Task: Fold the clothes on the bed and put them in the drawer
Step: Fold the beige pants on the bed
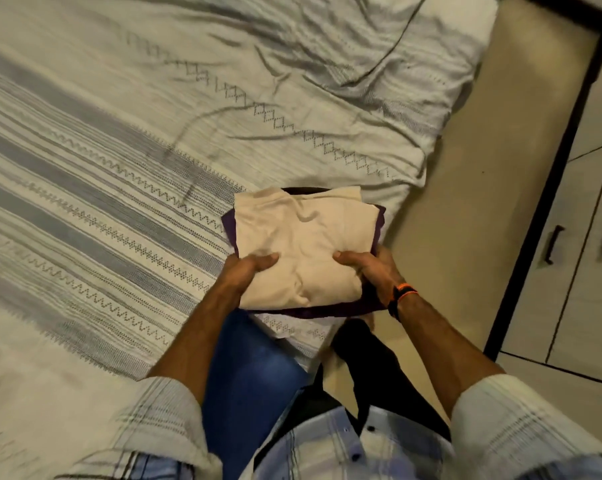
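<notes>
Holding folded stack (299, 251) over bed (119, 150) corner: left hand (249, 268) and right hand (369, 271) gripping near edge, thumbs on top. Keep level, layers pinched, toward drawer (549, 247) beyond bed.

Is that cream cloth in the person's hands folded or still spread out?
Folded: the cream cloth is a compact rectangle atop a purple garment, gripped by left hand and right hand.

Cream garment (299, 244): soft matt cloth | bedsheet (119, 140): wrinkled woven cloth, stitched patterns | cabinet doors (583, 209): smooth matt panels | handles (554, 244): dark, glossy
</notes>
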Available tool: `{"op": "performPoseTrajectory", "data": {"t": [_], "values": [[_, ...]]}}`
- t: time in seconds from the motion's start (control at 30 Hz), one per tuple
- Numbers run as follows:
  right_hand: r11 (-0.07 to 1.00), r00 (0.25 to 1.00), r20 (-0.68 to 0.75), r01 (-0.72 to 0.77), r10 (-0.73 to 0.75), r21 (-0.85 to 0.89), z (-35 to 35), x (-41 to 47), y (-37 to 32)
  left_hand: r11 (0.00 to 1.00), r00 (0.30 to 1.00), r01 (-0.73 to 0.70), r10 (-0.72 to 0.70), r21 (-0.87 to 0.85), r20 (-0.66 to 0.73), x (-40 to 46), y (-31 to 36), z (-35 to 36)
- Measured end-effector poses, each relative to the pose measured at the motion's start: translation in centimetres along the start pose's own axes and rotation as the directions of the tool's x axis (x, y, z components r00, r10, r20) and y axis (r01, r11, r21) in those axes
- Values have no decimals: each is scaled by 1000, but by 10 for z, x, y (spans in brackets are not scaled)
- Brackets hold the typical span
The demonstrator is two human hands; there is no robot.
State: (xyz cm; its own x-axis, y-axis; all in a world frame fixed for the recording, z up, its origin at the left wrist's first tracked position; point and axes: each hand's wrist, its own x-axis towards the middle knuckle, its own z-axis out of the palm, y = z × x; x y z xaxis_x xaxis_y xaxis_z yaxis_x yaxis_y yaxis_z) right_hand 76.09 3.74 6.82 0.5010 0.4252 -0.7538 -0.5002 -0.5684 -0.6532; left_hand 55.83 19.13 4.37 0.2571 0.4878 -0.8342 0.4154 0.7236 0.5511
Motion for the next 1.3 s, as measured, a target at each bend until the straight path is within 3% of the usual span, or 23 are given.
{"op": "performPoseTrajectory", "data": {"t": [0.2,0.4,0.57,0.77,1.07,1.3], "values": [[994,993,67,98,-94,-55,-32,11,-64,995,998,-62,62,-80,-2,-14,43,44],[983,982,121,158,-147,-95,-70,85,-124,981,990,-117,104,-155,-92,22,91,112],[978,981,168,127,-99,-167,-101,154,-166,978,981,-74,37,-194,-190,64,117,165],[969,978,206,81,-32,-233,-120,227,-212,969,976,-24,-30,-245,-216,105,156,208],[954,980,196,76,-18,-290,-112,348,-290,976,972,-39,-13,-216,-236,212,246,237],[938,980,194,108,-45,-329,-96,409,-315,983,966,-26,-21,-180,-257,267,276,228]]}}
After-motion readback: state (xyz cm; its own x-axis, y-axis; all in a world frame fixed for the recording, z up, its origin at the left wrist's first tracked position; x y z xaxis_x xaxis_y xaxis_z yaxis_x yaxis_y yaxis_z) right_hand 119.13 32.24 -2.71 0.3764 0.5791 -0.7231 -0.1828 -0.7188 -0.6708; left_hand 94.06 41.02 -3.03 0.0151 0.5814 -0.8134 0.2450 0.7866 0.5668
